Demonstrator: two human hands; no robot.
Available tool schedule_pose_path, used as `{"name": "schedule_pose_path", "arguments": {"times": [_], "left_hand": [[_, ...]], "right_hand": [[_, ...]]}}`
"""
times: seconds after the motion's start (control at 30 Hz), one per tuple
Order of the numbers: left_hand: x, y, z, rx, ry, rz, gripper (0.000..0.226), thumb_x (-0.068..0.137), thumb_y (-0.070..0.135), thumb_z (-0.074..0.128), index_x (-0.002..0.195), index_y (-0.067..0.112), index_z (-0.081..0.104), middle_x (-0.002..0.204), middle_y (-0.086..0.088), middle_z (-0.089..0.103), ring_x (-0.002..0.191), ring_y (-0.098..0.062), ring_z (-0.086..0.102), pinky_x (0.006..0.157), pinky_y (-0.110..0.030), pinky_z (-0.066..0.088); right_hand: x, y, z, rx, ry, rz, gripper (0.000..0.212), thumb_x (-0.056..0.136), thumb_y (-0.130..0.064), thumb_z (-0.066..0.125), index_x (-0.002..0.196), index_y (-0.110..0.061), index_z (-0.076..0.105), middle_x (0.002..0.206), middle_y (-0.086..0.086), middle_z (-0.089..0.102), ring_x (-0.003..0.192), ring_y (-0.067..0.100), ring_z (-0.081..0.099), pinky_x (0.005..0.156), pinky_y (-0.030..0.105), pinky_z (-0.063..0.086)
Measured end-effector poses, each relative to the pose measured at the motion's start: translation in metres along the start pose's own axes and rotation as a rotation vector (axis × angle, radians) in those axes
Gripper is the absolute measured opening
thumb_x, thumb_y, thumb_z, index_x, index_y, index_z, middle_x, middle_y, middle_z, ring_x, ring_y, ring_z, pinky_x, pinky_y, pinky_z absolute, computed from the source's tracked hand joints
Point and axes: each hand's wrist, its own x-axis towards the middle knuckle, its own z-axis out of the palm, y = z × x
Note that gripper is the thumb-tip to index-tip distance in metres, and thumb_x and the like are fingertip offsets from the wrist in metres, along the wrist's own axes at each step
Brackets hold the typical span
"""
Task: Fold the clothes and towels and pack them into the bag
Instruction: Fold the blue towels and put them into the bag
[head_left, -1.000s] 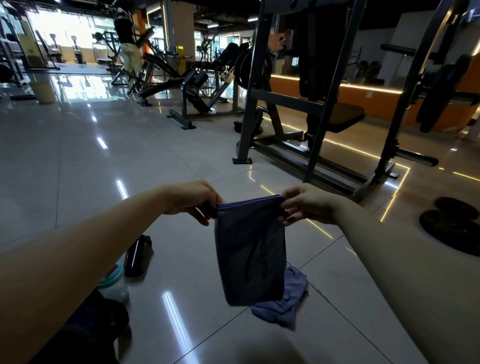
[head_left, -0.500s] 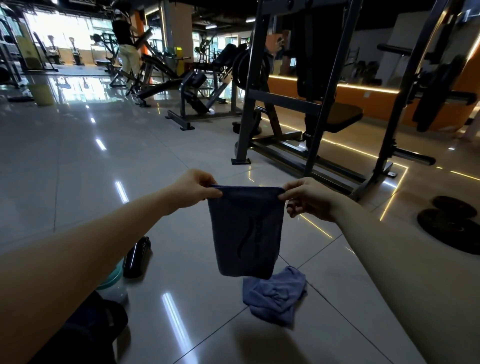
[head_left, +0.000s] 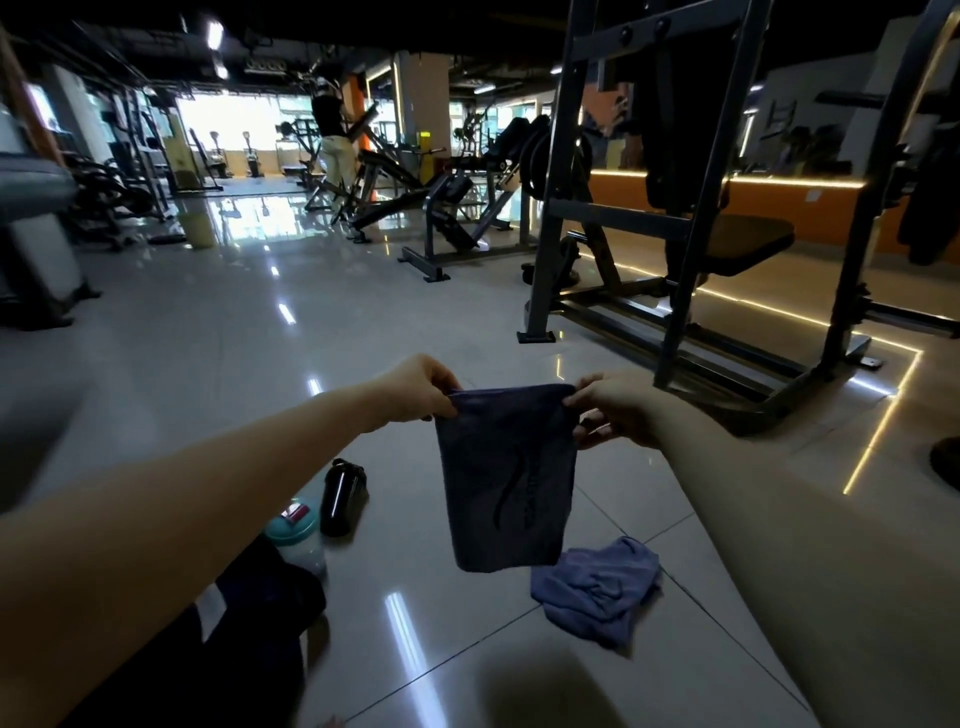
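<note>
**Dark towel (head_left: 506, 478) hangs folded from both hands**

Nearest, at lower left, a dark bag (head_left: 249, 623) lies on the tiled floor (head_left: 208, 364). Just beyond it are a teal-lidded shaker (head_left: 296, 535) and a black bottle (head_left: 340, 496). A crumpled blue towel (head_left: 597, 587) lies on the tiles, below and right of the hanging cloth. The left hand (head_left: 415, 389) and right hand (head_left: 613, 410) each pinch a top corner, so the cloth hangs between and below them. A steel rack (head_left: 691, 208) stands behind.
</note>
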Motion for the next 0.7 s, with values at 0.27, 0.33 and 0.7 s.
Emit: {"name": "schedule_pose_path", "arguments": {"times": [0.27, 0.33, 0.7], "left_hand": [[-0.015, -0.084, 0.018, 0.047, 0.225, -0.128, 0.013, 0.083, 0.028, 0.079, 0.083, 0.018, 0.071, 0.079, -0.002, 0.071, 0.075, -0.018, 0.067, 0.068, -0.032, 0.055], [-0.01, -0.112, 0.031, -0.039, 0.242, -0.123, 0.01, 0.084, 0.024, 0.074, 0.084, 0.016, 0.067, 0.08, -0.003, 0.072, 0.075, -0.019, 0.07, 0.063, -0.032, 0.055], [0.006, -0.213, 0.085, -0.304, 0.383, -0.114, 0.012, 0.088, 0.02, 0.074, 0.085, 0.018, 0.063, 0.081, 0.0, 0.069, 0.076, -0.016, 0.067, 0.067, -0.032, 0.054]], "right_hand": [[0.022, 0.008, 0.059, -0.228, 0.014, 0.029, 0.015, 0.093, -0.002, 0.058, 0.108, 0.001, 0.061, 0.099, 0.022, 0.067, 0.066, 0.029, 0.065, 0.065, 0.043, 0.063], [0.032, 0.021, 0.076, -0.272, -0.016, 0.047, 0.015, 0.092, 0.0, 0.057, 0.105, 0.006, 0.062, 0.097, 0.024, 0.068, 0.064, 0.029, 0.065, 0.062, 0.042, 0.062], [0.092, 0.106, 0.143, -0.23, 0.139, -0.106, 0.005, 0.082, -0.001, 0.062, 0.084, 0.001, 0.066, 0.078, 0.017, 0.068, 0.075, 0.024, 0.063, 0.07, 0.039, 0.052]]}}
